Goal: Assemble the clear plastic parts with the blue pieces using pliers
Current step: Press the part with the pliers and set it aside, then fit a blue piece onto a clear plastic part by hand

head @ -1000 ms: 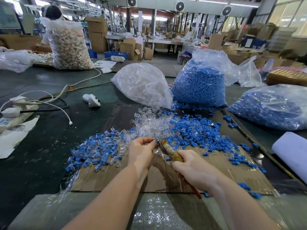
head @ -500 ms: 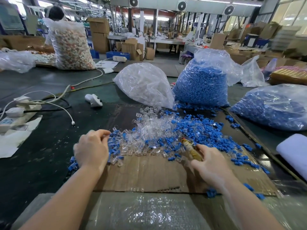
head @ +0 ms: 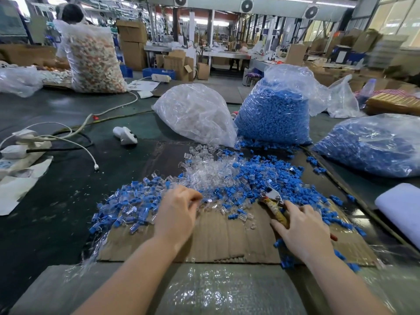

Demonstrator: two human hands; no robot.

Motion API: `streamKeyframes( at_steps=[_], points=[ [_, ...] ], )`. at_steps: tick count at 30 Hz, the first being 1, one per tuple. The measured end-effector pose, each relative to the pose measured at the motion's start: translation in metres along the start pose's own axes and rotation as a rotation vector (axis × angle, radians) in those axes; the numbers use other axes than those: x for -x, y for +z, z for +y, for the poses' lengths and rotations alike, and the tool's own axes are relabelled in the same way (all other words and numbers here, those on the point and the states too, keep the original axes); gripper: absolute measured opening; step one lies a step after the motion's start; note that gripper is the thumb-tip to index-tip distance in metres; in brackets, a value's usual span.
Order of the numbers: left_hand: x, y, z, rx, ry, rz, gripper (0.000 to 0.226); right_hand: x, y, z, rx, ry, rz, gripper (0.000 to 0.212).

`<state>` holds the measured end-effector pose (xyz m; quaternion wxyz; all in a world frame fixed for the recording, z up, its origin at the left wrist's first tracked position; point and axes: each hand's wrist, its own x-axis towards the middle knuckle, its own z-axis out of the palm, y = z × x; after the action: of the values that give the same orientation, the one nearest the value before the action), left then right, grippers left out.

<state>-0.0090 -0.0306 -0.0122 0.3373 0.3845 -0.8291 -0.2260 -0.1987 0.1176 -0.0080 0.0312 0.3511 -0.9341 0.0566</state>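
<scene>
Loose clear plastic parts (head: 211,171) lie heaped in the middle of a cardboard sheet (head: 218,237), with loose blue pieces (head: 268,176) to their right and assembled blue-and-clear pieces (head: 129,203) piled at the left. My left hand (head: 179,212) rests palm down at the near edge of the clear heap, fingers curled and pinching there; what they hold is hidden. My right hand (head: 302,230) grips the pliers (head: 272,203) by their yellowish handles, the metal jaws pointing away into the blue pieces.
A bag of clear parts (head: 195,114) and two bags of blue pieces (head: 275,110) (head: 375,144) stand behind and right of the cardboard. A power strip with cables (head: 22,151) lies at left, a white roll (head: 400,205) at right, bubble wrap (head: 227,289) near me. A person works far left.
My left hand dropped a finished piece on the left pile, then came back right to the clear heap. My right hand, with the pliers, shifted right and lowered toward the blue pieces.
</scene>
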Motion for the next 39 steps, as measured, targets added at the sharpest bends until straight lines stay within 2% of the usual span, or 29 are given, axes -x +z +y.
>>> streamKeyframes(
  at_steps=[3, 6, 9, 19, 25, 28, 30, 34, 37, 39],
  points=[
    [0.008, 0.024, 0.018, 0.062, 0.051, -0.117, 0.019, 0.003, -0.003, -0.004, 0.011, -0.018, 0.056, 0.064],
    [0.012, 0.039, 0.026, 0.104, 0.046, -0.152, 0.019, 0.009, -0.005, -0.016, -0.085, -0.195, 0.189, 0.040],
    [0.017, 0.044, 0.027, 0.101, 0.059, -0.145, 0.018, 0.016, -0.002, -0.031, -0.174, -0.332, 0.163, 0.020],
    [0.021, 0.042, 0.022, 0.149, 0.120, -0.142, 0.013, 0.016, 0.006, -0.040, -0.249, -0.352, 0.168, 0.017],
    [0.022, 0.040, 0.023, 0.172, 0.094, -0.140, 0.013, 0.023, 0.010, -0.041, -0.273, -0.373, 0.170, 0.015],
    [0.022, 0.038, 0.024, 0.190, 0.118, -0.150, 0.019, 0.023, 0.006, -0.045, -0.474, -0.360, 0.178, 0.011],
    [0.022, 0.036, 0.025, 0.237, 0.129, -0.164, 0.026, 0.022, 0.002, -0.050, -0.670, -0.331, 0.096, 0.009],
    [0.022, 0.031, 0.027, 0.403, 0.053, -0.134, 0.019, 0.017, -0.004, -0.058, -0.900, -0.287, -0.090, 0.015],
    [0.020, 0.029, 0.028, 0.534, -0.098, -0.087, 0.013, 0.014, -0.002, -0.062, -0.881, -0.267, -0.065, 0.012],
    [0.019, 0.029, 0.027, 0.667, -0.229, -0.081, 0.015, 0.014, 0.001, -0.064, -0.730, -0.266, 0.019, 0.011]
  ],
)
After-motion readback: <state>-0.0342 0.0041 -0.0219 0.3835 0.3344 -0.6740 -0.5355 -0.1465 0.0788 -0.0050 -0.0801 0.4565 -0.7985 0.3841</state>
